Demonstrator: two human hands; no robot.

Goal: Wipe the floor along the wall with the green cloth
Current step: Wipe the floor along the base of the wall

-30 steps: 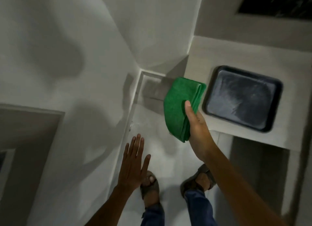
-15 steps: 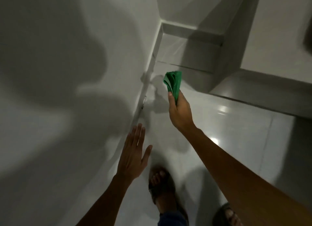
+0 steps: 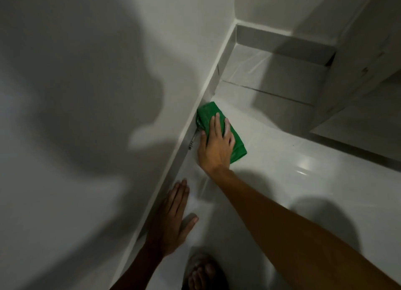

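your right hand (image 3: 217, 146) lies flat on the green cloth (image 3: 236, 138), fingers spread and straight, palm pressing it down; the grip is open, nothing pinched. the cloth is a folded soft rectangle, matte, its far end touching the baseboard (image 3: 208, 94) at the foot of the wall (image 3: 86, 73). it rests on the floor (image 3: 282, 181), glossy pale tile with bright specular spots and a dark grout line further in. your left hand (image 3: 173, 220) is open too, fingers together, flat near the baseboard, holding nothing; whether it touches, cannot tell. one sandalled foot (image 3: 201, 272) shows at the bottom edge. soft shadows blot the smooth painted wall.
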